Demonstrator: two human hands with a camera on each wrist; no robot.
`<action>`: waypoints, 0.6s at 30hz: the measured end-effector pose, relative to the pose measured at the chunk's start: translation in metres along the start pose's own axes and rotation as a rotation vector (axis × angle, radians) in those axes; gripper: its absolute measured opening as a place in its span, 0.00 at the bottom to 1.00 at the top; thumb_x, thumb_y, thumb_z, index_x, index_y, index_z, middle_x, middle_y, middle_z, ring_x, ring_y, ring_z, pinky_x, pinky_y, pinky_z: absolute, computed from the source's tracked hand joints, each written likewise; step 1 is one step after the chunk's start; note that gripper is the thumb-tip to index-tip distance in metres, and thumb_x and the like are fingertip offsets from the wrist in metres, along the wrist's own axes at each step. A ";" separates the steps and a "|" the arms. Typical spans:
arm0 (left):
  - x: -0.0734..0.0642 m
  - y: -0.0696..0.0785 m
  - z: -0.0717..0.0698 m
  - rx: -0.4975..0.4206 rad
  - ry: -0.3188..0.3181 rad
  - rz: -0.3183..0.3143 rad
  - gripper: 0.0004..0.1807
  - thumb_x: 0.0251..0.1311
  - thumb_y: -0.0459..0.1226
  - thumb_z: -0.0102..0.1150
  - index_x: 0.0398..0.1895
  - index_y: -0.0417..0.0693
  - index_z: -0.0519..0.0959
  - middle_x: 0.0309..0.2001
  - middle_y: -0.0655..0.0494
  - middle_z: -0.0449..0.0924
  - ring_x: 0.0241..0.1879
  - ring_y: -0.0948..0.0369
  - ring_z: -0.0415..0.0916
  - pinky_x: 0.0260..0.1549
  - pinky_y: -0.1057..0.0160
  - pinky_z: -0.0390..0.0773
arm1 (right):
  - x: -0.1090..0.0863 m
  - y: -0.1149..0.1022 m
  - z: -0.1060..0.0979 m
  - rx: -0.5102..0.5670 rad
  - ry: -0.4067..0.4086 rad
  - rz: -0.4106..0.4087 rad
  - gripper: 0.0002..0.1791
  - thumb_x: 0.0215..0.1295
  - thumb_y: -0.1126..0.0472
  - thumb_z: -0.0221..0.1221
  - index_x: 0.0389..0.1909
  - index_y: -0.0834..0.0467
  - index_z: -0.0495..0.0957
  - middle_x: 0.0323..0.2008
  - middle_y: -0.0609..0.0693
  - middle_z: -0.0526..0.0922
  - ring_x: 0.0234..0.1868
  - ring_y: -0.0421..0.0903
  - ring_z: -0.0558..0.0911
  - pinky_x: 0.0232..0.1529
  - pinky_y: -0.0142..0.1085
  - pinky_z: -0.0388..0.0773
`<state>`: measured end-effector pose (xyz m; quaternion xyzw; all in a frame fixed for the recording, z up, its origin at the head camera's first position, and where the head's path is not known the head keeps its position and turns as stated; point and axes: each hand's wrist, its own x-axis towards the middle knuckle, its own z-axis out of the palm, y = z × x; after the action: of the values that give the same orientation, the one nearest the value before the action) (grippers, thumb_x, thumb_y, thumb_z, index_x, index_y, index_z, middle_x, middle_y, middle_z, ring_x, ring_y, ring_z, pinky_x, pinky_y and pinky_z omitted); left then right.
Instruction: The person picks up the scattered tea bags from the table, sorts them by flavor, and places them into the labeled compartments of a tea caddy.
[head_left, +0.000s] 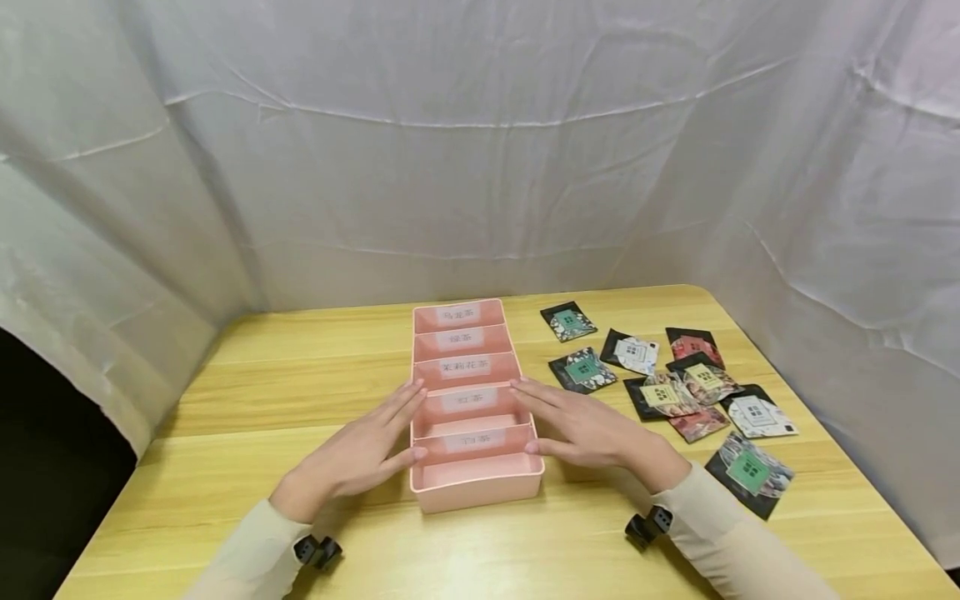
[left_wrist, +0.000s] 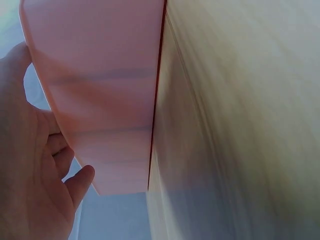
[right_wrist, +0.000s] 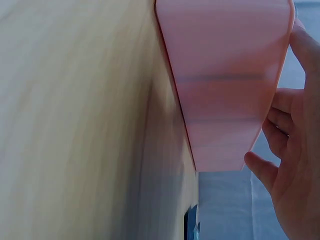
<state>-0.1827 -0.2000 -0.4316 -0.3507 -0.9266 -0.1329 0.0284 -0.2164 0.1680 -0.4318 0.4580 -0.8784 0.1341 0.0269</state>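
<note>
Pink box (head_left: 482, 493) on table (head_left: 300, 358), ctr, btwn L hand (head_left: 356, 450) & R hand (head_left: 585, 421); long axis near–far. Neither hand clearly nearer. Both reach in from near side, angled inward, tips at opp. side rims, near half. Fingers approx. straight, thumbs spread wide; firmness of contact: can't tell. Packets (head_left: 663, 394) to R, nearer R hand.

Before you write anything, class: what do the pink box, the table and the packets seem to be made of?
Pink box: probably thin plastic, smooth and slightly translucent; dark bands show through its side in the wrist views. Table: wood or wood-look laminate, with grain streaks and a pale glare suggesting some sheen. Packets: perhaps printed film or coated paper, being thin and flat; gloss unclear.
</note>
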 end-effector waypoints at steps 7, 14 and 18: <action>0.012 0.009 0.003 0.014 -0.015 0.023 0.44 0.71 0.62 0.37 0.78 0.43 0.46 0.79 0.49 0.37 0.76 0.54 0.39 0.69 0.51 0.56 | -0.014 0.004 -0.004 -0.016 0.036 -0.008 0.43 0.70 0.36 0.50 0.77 0.55 0.51 0.75 0.55 0.54 0.73 0.54 0.57 0.68 0.54 0.61; 0.019 0.019 0.008 0.024 -0.018 0.062 0.44 0.71 0.61 0.37 0.77 0.40 0.47 0.78 0.46 0.38 0.76 0.54 0.35 0.70 0.48 0.55 | -0.028 0.005 -0.010 0.003 0.036 0.006 0.42 0.69 0.38 0.53 0.76 0.55 0.55 0.74 0.55 0.57 0.71 0.57 0.61 0.66 0.56 0.64; 0.021 0.024 0.009 0.030 -0.013 0.087 0.44 0.71 0.61 0.39 0.77 0.40 0.48 0.78 0.45 0.41 0.76 0.51 0.38 0.71 0.49 0.53 | -0.035 0.002 -0.015 -0.007 0.036 0.019 0.41 0.68 0.39 0.55 0.75 0.55 0.58 0.74 0.53 0.60 0.71 0.55 0.63 0.66 0.54 0.66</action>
<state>-0.1820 -0.1667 -0.4322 -0.3910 -0.9125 -0.1156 0.0334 -0.1990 0.2012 -0.4239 0.4470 -0.8826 0.1394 0.0429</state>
